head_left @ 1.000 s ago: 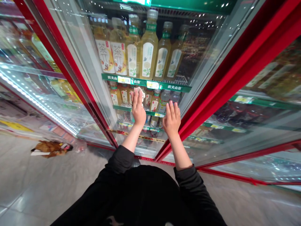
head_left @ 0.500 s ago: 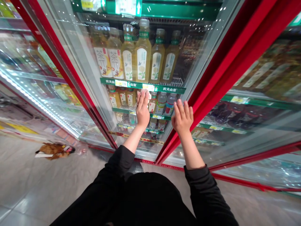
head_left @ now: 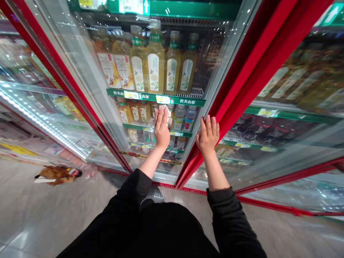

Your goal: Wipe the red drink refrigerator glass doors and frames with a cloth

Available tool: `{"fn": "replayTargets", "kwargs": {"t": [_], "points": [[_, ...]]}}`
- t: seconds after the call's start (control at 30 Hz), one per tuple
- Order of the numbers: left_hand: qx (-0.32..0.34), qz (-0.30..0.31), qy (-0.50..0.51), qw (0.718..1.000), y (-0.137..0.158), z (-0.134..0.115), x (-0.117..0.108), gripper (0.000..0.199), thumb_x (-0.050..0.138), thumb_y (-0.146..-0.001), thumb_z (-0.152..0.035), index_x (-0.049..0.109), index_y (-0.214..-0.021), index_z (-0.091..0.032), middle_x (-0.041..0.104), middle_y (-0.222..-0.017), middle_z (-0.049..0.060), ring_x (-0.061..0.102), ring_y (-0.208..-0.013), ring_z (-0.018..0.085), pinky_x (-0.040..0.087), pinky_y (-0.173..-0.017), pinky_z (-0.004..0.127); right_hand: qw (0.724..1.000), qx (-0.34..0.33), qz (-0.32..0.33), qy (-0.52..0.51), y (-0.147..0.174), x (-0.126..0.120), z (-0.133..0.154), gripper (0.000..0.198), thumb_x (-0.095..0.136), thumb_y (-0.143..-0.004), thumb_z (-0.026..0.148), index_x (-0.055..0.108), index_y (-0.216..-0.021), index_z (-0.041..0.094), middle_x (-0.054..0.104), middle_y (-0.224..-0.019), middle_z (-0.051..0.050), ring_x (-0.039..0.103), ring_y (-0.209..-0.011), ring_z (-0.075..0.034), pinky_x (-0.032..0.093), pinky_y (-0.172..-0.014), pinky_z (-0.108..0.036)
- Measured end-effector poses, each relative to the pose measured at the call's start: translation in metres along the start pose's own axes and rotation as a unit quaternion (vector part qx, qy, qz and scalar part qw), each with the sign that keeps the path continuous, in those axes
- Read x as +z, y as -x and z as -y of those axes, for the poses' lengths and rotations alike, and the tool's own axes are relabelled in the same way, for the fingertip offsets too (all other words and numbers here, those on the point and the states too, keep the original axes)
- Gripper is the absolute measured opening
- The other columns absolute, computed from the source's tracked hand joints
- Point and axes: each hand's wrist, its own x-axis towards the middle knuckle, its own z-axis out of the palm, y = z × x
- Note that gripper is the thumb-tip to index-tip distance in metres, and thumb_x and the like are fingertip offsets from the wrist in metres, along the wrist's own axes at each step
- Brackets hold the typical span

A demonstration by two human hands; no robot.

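Note:
My left hand [head_left: 161, 132] holds a crumpled white cloth [head_left: 165, 108] under its fingertips, against the glass door [head_left: 215, 46] of a drinks fridge. Part of the cloth is hidden by the fingers. To the right, my right hand [head_left: 208, 134] lies with fingers stretched out at the red door frame [head_left: 231, 94], with nothing in it. Behind the glass stand tall tea bottles [head_left: 155, 68] on a shelf with a green edge strip [head_left: 185, 101]. Smaller bottles [head_left: 178, 118] fill the shelf below, partly covered by my left hand.
Further fridge doors with drinks run to both sides, including dark bottles [head_left: 276, 127] at the right. A brown plush-looking thing [head_left: 57, 175] lies on the grey tiled floor [head_left: 67, 215] at the left, near the fridge base. My feet are close to the fridge.
The view has shifted slightly, so the shelves appear further left. My left hand and cloth have barely moved along the glass. My right hand's fingers now lie flatter against the frame.

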Motion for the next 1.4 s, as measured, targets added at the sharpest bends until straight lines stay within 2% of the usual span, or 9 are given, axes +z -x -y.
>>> {"fn": "replayTargets", "kwargs": {"t": [0.17,0.27,0.37,0.47,0.63,0.83,1.03,1.23,1.4], "points": [[0.031,0.03,-0.006,0.999,0.025,-0.008,0.017,0.057,0.024,-0.117,-0.022,0.045,-0.17,-0.028,0.056,-0.17,0.002,0.028,-0.168,0.018,0.029,-0.141,0.041,0.995,0.042,-0.09,-0.021,0.008,0.009,-0.006,0.069,0.028,-0.107,0.037,0.051,-0.165,0.009,0.061,-0.161,-0.024,0.043,-0.163,-0.037,0.042,-0.13,-0.061],[0.086,0.079,-0.001,0.993,0.021,-0.017,0.03,0.058,0.025,-0.117,-0.02,0.042,-0.171,-0.03,0.054,-0.17,0.001,0.029,-0.168,0.018,0.026,-0.143,0.043,0.996,0.049,-0.068,-0.034,0.007,0.008,-0.006,0.07,0.025,-0.107,0.038,0.048,-0.166,0.009,0.06,-0.161,-0.025,0.042,-0.164,-0.039,0.041,-0.129,-0.065],[0.102,0.081,-0.003,0.991,0.004,-0.023,0.033,0.063,0.023,-0.115,-0.017,0.036,-0.174,-0.033,0.049,-0.174,-0.002,0.025,-0.169,0.018,0.02,-0.144,0.046,0.997,0.049,-0.063,-0.017,0.005,0.006,-0.005,0.071,0.02,-0.108,0.04,0.049,-0.166,0.011,0.063,-0.158,-0.024,0.042,-0.164,-0.037,0.042,-0.129,-0.063],[0.064,0.072,-0.004,0.995,0.001,-0.022,0.029,0.062,0.022,-0.115,-0.018,0.038,-0.173,-0.032,0.049,-0.174,0.0,0.022,-0.17,0.019,0.02,-0.144,0.047,0.996,0.036,-0.075,-0.016,0.006,0.005,-0.003,0.072,0.018,-0.109,0.04,0.047,-0.167,0.009,0.064,-0.156,-0.025,0.041,-0.165,-0.035,0.041,-0.13,-0.061],[0.024,0.098,0.002,0.995,0.03,-0.022,0.028,0.057,0.021,-0.116,-0.021,0.059,-0.158,-0.023,0.062,-0.163,0.006,0.032,-0.167,0.019,0.023,-0.143,0.04,0.995,0.084,-0.024,-0.039,0.012,0.005,-0.001,0.069,0.027,-0.106,0.038,0.054,-0.163,0.009,0.063,-0.158,-0.025,0.041,-0.165,-0.038,0.039,-0.131,-0.065],[0.114,0.192,0.03,0.974,0.02,-0.044,0.035,0.059,0.023,-0.113,-0.014,0.058,-0.159,-0.026,0.06,-0.164,0.001,0.04,-0.163,0.016,0.024,-0.141,0.034,0.994,0.064,-0.071,-0.047,0.017,0.011,-0.003,0.07,0.027,-0.106,0.038,0.057,-0.161,0.007,0.065,-0.156,-0.025,0.041,-0.165,-0.037,0.04,-0.13,-0.065],[0.09,0.167,0.058,0.98,0.015,-0.048,0.03,0.057,0.025,-0.113,-0.016,0.058,-0.158,-0.023,0.057,-0.166,0.002,0.03,-0.166,0.016,0.02,-0.141,0.034,0.991,0.101,-0.064,-0.054,0.02,0.01,0.0,0.072,0.025,-0.107,0.041,0.052,-0.165,0.008,0.062,-0.16,-0.025,0.038,-0.166,-0.04,0.04,-0.129,-0.069],[0.1,0.256,0.041,0.961,0.029,-0.056,0.033,0.058,0.023,-0.113,-0.02,0.063,-0.155,-0.027,0.061,-0.162,0.001,0.04,-0.161,0.018,0.024,-0.139,0.034,0.989,0.126,-0.056,-0.049,0.023,0.008,0.005,0.071,0.024,-0.107,0.04,0.05,-0.166,0.011,0.063,-0.159,-0.024,0.04,-0.165,-0.038,0.039,-0.13,-0.066],[0.121,0.224,0.062,0.965,0.006,-0.07,0.037,0.059,0.023,-0.113,-0.016,0.059,-0.159,-0.024,0.056,-0.166,0.002,0.033,-0.164,0.016,0.019,-0.14,0.033,0.99,0.072,-0.117,0.011,0.024,0.01,0.005,0.07,0.021,-0.108,0.035,0.049,-0.167,0.01,0.067,-0.154,-0.024,0.045,-0.163,-0.034,0.043,-0.128,-0.062]]}}
